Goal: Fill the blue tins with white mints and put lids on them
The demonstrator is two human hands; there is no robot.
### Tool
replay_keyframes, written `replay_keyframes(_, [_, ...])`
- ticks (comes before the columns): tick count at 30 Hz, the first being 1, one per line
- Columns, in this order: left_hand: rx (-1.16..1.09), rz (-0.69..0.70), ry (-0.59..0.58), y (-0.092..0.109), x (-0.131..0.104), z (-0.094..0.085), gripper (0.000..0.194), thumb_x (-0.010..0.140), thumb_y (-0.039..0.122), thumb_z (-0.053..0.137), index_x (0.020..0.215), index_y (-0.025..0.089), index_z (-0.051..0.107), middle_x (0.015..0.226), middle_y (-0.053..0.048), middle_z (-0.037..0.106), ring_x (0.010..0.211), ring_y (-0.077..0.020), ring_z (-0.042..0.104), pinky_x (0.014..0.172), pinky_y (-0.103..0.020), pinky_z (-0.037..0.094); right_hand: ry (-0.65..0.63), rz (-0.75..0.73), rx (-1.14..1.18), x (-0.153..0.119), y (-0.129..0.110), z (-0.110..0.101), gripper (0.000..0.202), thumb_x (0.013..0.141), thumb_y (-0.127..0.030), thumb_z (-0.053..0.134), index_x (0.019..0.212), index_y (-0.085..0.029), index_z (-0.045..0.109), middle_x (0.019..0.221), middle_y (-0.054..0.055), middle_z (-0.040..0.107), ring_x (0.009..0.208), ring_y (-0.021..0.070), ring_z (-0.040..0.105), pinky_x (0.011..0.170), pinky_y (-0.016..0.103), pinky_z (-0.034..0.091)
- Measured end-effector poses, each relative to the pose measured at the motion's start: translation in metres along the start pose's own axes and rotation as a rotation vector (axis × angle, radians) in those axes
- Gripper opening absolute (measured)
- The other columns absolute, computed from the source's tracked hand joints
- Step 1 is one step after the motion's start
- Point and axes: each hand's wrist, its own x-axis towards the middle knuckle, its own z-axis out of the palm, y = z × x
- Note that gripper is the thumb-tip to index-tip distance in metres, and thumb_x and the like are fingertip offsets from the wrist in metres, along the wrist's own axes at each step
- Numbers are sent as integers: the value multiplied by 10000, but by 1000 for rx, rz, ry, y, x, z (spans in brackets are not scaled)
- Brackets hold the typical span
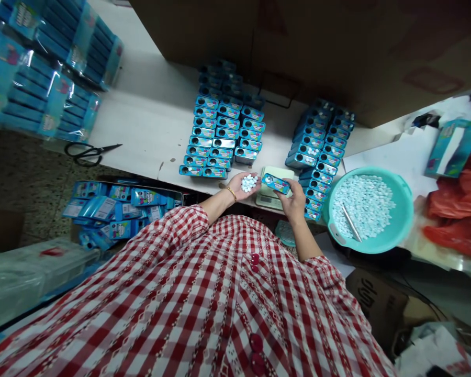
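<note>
My left hand [237, 189] lies palm up and cupped, bearing a small heap of pale blue and white tablets [249, 183]. In my right hand [295, 202] is a small blue tin [276, 183], gripped at its right end, with some tablets showing at its opening. The tin is just right of my left fingertips, over a pale weighing scale [265, 202]. Left of the scale stand rows of blue tins [222, 136] with dark openings. More tins [317, 157] stand in rows on the right, several with pale tablets at their openings.
A turquoise basin [406, 209] of tablets holds a metal scoop [352, 222]. Scissors [92, 153] lie at the table's left edge. Below are loose blue tins [118, 209]; wrapped packs [43, 78] sit upper left. A large cardboard box [298, 47] overhangs the back; red plastic bags [459, 204] lie right.
</note>
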Motion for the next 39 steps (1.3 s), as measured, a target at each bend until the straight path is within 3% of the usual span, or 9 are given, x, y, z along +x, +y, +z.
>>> replay_keyframes(5, [-10,22,37,7,-4,-3,216,862,188,442,819,106,637,700,-108,677,663,-176,664,650,-292,535,105,218,312,1,31,23,454,700,-483,650,1011,-169,550,962,60,602,895,191,578,813,341,482])
replay_keyframes(8, [-18,44,56,9,-10,-5,205,859,188,455,865,106,642,693,-99,675,674,-170,666,666,-286,536,107,286,327,1,42,27,507,671,-524,661,1009,-166,539,970,63,598,898,192,579,815,343,489])
replay_keyframes(10, [-8,42,63,8,-17,-7,207,859,192,457,892,107,644,692,-94,676,661,-167,664,659,-286,536,75,253,249,-2,41,21,536,683,-517,664,1066,-166,532,1035,88,599,963,210,571,871,375,473])
replay_keyframes(12, [12,24,73,6,-25,-12,220,863,194,445,902,108,644,690,-91,678,641,-166,662,643,-289,538,46,136,101,-9,28,12,550,720,-474,660,1158,-174,514,1157,122,572,1096,245,522,963,435,416])
replay_keyframes(15, [48,-30,85,-2,-36,-23,235,868,191,423,848,105,640,684,-96,681,625,-170,662,635,-295,539,-56,-73,-123,-22,-16,6,381,847,-353,548,1197,-204,524,1232,122,543,1167,258,465,1008,468,360])
replay_keyframes(18, [45,-79,78,-11,-43,-38,231,863,170,422,805,107,636,654,-79,674,600,-159,655,629,-278,532,-358,-266,-226,-27,-67,21,291,905,-254,440,1159,-176,558,1171,131,569,1029,242,510,910,412,416])
replay_keyframes(21, [20,-95,96,-15,-48,-52,207,845,147,438,785,116,634,587,-44,648,563,-145,642,636,-263,528,-605,-358,-329,-24,-96,44,284,893,-151,412,1135,-118,558,1124,156,566,956,244,498,801,378,434])
replay_keyframes(26, [62,-111,145,-15,-54,-63,233,843,159,418,713,129,609,530,-41,623,533,-164,635,635,-293,536,-709,-449,-364,-24,-101,60,215,880,-103,415,1011,-96,585,1013,138,563,962,238,474,777,349,426])
replay_keyframes(39, [89,-162,135,-12,-52,-63,245,848,159,419,664,135,580,516,-33,595,461,-136,580,568,-274,522,-640,-505,-363,-29,-95,55,208,896,-113,413,989,-113,599,990,120,593,910,211,503,774,337,442])
